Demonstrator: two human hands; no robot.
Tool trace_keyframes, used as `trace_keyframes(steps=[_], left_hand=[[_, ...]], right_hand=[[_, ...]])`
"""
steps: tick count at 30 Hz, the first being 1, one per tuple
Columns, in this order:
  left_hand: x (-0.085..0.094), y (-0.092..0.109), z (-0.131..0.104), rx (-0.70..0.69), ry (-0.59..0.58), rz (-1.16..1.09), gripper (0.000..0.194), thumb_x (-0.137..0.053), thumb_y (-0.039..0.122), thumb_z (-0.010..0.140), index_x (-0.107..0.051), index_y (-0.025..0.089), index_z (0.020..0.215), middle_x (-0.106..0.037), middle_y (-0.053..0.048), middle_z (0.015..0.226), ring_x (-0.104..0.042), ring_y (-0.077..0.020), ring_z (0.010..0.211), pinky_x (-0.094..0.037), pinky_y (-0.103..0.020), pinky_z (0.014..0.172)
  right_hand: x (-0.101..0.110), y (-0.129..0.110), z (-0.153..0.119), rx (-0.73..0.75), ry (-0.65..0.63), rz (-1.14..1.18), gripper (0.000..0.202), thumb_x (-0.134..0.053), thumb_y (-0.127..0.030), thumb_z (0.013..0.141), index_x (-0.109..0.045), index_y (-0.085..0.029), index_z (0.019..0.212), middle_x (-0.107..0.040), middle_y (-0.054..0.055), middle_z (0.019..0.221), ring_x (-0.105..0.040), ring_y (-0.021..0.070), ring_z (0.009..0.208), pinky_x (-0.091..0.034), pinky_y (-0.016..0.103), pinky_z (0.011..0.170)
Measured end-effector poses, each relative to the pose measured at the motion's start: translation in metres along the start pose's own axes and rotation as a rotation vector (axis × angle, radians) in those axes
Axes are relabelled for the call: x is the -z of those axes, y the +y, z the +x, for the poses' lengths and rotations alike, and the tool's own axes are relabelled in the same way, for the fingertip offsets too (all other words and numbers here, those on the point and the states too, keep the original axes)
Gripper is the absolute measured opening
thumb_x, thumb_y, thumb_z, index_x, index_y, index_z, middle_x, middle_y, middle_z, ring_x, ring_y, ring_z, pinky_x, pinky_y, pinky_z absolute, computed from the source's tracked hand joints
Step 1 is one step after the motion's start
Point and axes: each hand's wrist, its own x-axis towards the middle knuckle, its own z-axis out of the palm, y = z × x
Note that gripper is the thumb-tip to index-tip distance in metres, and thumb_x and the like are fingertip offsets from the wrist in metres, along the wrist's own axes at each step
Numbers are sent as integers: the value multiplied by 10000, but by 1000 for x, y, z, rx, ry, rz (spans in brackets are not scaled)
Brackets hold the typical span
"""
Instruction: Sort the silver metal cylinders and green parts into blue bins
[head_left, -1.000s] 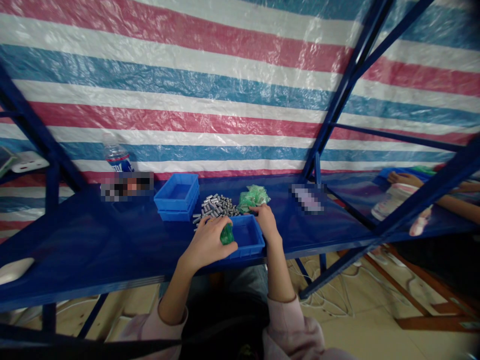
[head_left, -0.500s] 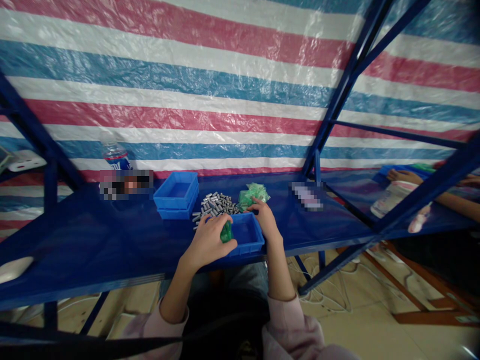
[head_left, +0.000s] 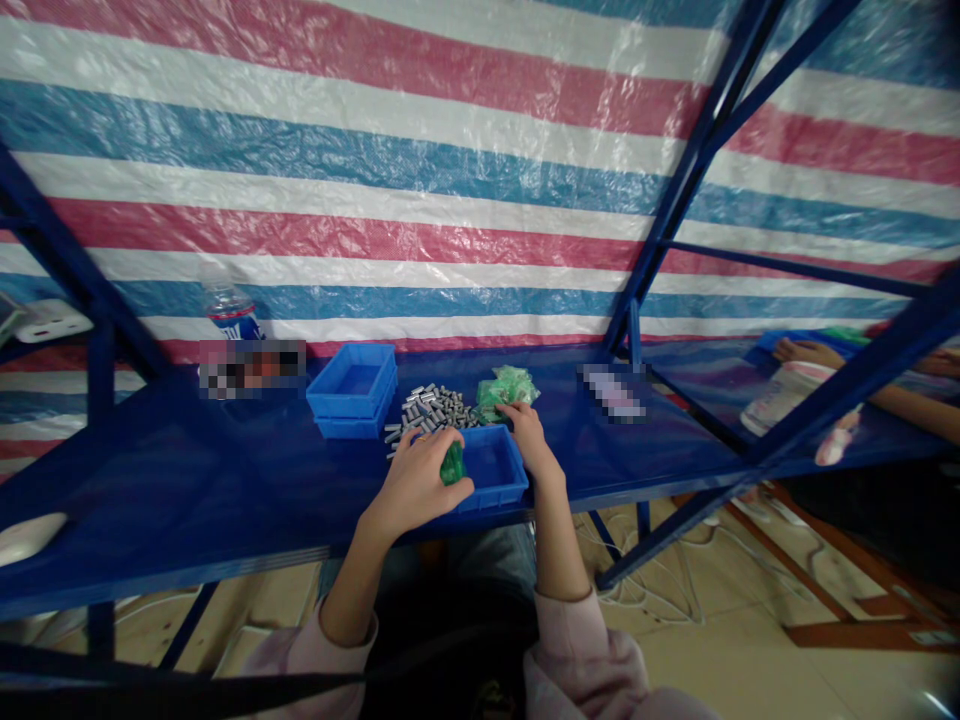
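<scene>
Cupping a green bundle (head_left: 453, 464) at the bin's (head_left: 496, 466) left end, the left hand (head_left: 420, 478) keeps a part-closed grip around it; the bundle looks light, pliable and slick: hold its sides. Pins (head_left: 433, 408) behind look hard and smooth: grasp mid-length. The green heap (head_left: 510, 386) on the table (head_left: 225, 480) appears soft: pinch an edge. The right hand (head_left: 532, 440) reaches its near side; grip opening and hold cannot be told.

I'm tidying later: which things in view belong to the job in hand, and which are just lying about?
In use, it seems:
green bundle in the left hand
blue tray
metal cylinders
green heap at the right hand
probably stacked blue trays

Lying about, apparently:
bottle
white object at left edge
</scene>
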Motion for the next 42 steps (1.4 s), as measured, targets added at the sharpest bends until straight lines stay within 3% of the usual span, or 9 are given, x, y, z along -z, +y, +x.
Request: trace_keyframes(steps=[6, 10, 13, 16, 25, 30, 34, 42], left_hand=[[0, -1, -1, 1, 1, -9, 278, -557, 274, 716, -500, 249, 986, -659, 0, 955, -602, -221, 968, -252, -442, 1052], [0, -1, 0, -1, 6, -1, 279, -556, 269, 710, -501, 250, 983, -661, -1, 951, -604, -222, 957, -258, -435, 1047], [-1, -1, 0, 1, 5, 4, 278, -556, 272, 708, -501, 250, 979, -661, -1, 946, -605, -224, 951, -265, -432, 1042], [0, -1, 0, 1, 7, 4, 276, -559, 275, 706, -500, 252, 975, -662, 3, 942, -606, -223, 948, -265, -427, 1044], [1, -1, -1, -1, 8, 9, 275, -568, 275, 704, -499, 254, 970, -667, 6, 945, -612, -226, 941, -277, -431, 1048], [1, -1, -1, 0, 6, 8, 267, -565, 269, 707, -501, 247, 965, -666, 1, 942, -613, -227, 939, -282, -429, 1045], [1, -1, -1, 0, 5, 6, 274, -570, 273, 708, -502, 242, 972, -663, -6, 957, -610, -231, 955, -277, -431, 1050], [0, -2, -1, -7, 7, 6, 273, -563, 269, 715, -490, 243, 976, -663, -11, 967, -609, -237, 972, -266, -436, 1056]], right_hand=[[-2, 0, 0, -29, 37, 19, 492, -518, -113, 790, -565, -151, 1279, -577, 159, 1191, -530, 281, 1086, -408, 361, 932], [-4, 1, 0, -53, 172, 192, 582, -555, -132, 722, -515, -107, 1301, -587, 178, 1172, -534, 291, 1104, -419, 389, 943], [-3, 0, 0, -46, 270, 414, 420, -533, -198, 736, -612, -123, 1142, -659, 146, 1065, -596, 275, 1007, -451, 393, 893], [1, -1, -1, -67, 289, 495, 277, -472, -273, 786, -663, -132, 929, -705, 111, 862, -639, 238, 803, -487, 360, 778], [38, -21, -19, -150, 410, 718, 254, -589, -400, 743, -612, -149, 773, -666, 57, 709, -614, 184, 648, -506, 291, 616], [64, -37, -38, -77, 367, 733, 221, -634, -388, 744, -578, -174, 730, -641, 30, 679, -617, 175, 641, -503, 279, 622], [78, -46, -52, -74, 311, 711, 169, -608, -344, 772, -548, -191, 733, -587, -5, 618, -574, 152, 563, -453, 248, 539], [74, -68, -65, 51, -91, 360, 157, -530, -165, 755, -503, -187, 602, -530, -31, 545, -495, 113, 533, -316, 218, 506]])
